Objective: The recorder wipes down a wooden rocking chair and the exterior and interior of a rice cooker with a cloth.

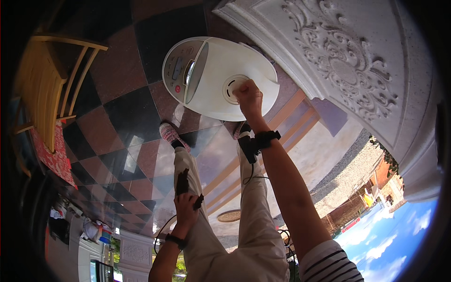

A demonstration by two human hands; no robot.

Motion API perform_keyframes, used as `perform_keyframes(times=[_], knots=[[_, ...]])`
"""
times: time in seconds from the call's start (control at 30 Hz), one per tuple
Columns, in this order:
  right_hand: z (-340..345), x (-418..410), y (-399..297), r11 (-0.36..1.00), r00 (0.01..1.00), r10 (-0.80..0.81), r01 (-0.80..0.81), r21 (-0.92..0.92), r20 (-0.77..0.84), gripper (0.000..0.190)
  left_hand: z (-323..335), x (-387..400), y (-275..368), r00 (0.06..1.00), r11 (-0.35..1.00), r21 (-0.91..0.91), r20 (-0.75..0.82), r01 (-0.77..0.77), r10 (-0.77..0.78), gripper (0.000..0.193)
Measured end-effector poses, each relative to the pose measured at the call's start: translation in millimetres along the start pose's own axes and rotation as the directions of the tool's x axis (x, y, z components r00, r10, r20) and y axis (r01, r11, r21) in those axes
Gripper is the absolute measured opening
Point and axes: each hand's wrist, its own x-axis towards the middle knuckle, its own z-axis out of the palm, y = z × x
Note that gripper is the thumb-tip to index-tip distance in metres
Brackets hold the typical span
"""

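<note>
A white rice cooker (218,63) stands on the tiled floor before me, with a control panel (179,67) at its left end. My right hand (251,97) is at the round steam vent cap (230,84) in its lid, fingers curled tight on the cap's right side; the fingertips are partly hidden. Lower down, beside my left thigh, my left hand (186,209) grips a dark, ragged-edged piece (182,181), whose kind I cannot tell. A black strap with a small device (249,148) and a cable is on my right forearm.
A carved pale stone pillar base (341,70) rises close to the cooker's right. A wooden chair (53,91) stands at left by a red patterned cloth (54,155). Checkered tiles (130,112) cover the floor. A round woven-looking disc (229,216) lies near my legs.
</note>
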Motion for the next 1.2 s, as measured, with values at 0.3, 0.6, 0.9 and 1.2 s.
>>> perform_keyframes(times=[0.3,0.6,0.9,1.2], knots=[[-40,-4,-10,0.934,0.913,0.144,-0.253,0.251,0.382,0.029,-9,3,2,0.999,0.999,0.02,-0.007,0.041,-0.04,0.031],[-86,19,123,0.414,0.744,0.337,-0.667,0.619,0.576,0.07,8,7,11,1.0,0.999,0.025,0.001,0.031,-0.031,0.031],[-93,14,97,0.493,0.707,0.441,-0.706,0.508,0.553,0.066,9,4,15,0.999,0.995,0.088,0.004,0.042,-0.042,0.033],[-62,-18,88,0.973,0.948,0.225,-0.209,0.093,-0.226,0.027,-3,14,26,0.998,0.998,0.07,-0.064,-0.008,0.012,0.029]])
